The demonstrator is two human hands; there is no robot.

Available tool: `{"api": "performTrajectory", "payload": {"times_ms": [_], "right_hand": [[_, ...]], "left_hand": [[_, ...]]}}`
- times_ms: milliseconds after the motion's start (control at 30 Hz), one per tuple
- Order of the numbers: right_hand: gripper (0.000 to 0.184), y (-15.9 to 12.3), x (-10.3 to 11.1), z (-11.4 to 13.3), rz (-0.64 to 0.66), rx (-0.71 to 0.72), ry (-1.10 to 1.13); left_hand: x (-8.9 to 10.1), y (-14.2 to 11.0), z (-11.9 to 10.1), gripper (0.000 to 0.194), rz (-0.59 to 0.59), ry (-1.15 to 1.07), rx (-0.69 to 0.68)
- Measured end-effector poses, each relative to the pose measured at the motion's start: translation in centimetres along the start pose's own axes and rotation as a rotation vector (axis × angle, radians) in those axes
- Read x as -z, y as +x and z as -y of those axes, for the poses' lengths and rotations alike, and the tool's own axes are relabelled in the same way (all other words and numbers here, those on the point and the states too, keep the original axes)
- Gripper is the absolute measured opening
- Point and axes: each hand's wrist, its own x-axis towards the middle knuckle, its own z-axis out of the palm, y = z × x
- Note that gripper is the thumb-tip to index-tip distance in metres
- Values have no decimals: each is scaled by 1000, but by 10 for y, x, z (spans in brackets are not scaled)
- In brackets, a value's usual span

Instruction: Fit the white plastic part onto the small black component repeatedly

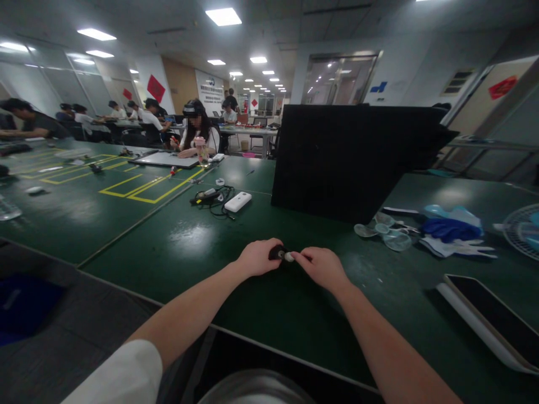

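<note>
Over the green table, near its front edge, my two hands almost meet. My left hand [261, 257] is closed around a small dark rounded object [275, 252] with a pale round spot on its side. Thumb and fingertips of my right hand [322, 265] pinch a small white rounded piece [289, 256]. That piece sits right beside the dark object; whether the two touch is hard to tell. Both are too small for me to tell their kind.
A large black panel [332, 163] stands ahead. Behind my hands lie a white power bank [238, 202] and black cables [221, 209]. On the right are clear plastic goggles [396, 238], blue and white gloves [452, 230], a fan [524, 230] and a phone [492, 314]. A person [197, 132] sits across the table.
</note>
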Motion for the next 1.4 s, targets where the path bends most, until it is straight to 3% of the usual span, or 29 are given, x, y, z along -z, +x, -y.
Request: {"api": "performTrajectory", "payload": {"times_ms": [133, 233, 333, 433, 567, 667, 833, 967, 1067, 1133, 1200, 1267, 1400], "right_hand": [[62, -1, -1, 1, -38, -33, -5], [66, -2, 2, -2, -69, -120, 92], [69, -3, 3, -6, -84, -192, 178], [71, -2, 0, -7, -62, -214, 223], [72, 0, -8, -7, -27, -197, 267], [72, 0, -13, -7, -13, -182, 288], [71, 3, -19, -12, 16, -191, 285], [70, 3, -19, -12, 19, -199, 277], [70, 3, -18, -9, 15, -189, 296], [70, 2, -17, -7, 11, -183, 307], [70, 1, -17, -6, 9, -180, 320], [70, 1, -18, -6, 3, -183, 352], [71, 1, -20, -10, -62, -222, 469]], "left_hand": [[1, 1, 0, 47, 10, -2, 6], [6, 0, 13, 47, 7, -38, 22], [18, -7, 43, 45, -39, -42, 90], [38, -25, 86, 48, -171, 22, 185], [72, -55, 137, 52, -279, 280, 235], [89, -71, 158, 50, -238, 447, 213], [96, -85, 178, 49, -216, 529, 204], [99, -94, 201, 49, -412, 462, 278], [100, -91, 217, 47, -681, 224, 488], [95, -81, 219, 46, -845, -20, 622], [85, -66, 212, 47, -897, -213, 673], [71, -49, 198, 46, -805, -267, 657], [42, -12, 151, 45, -444, -106, 521]]}}
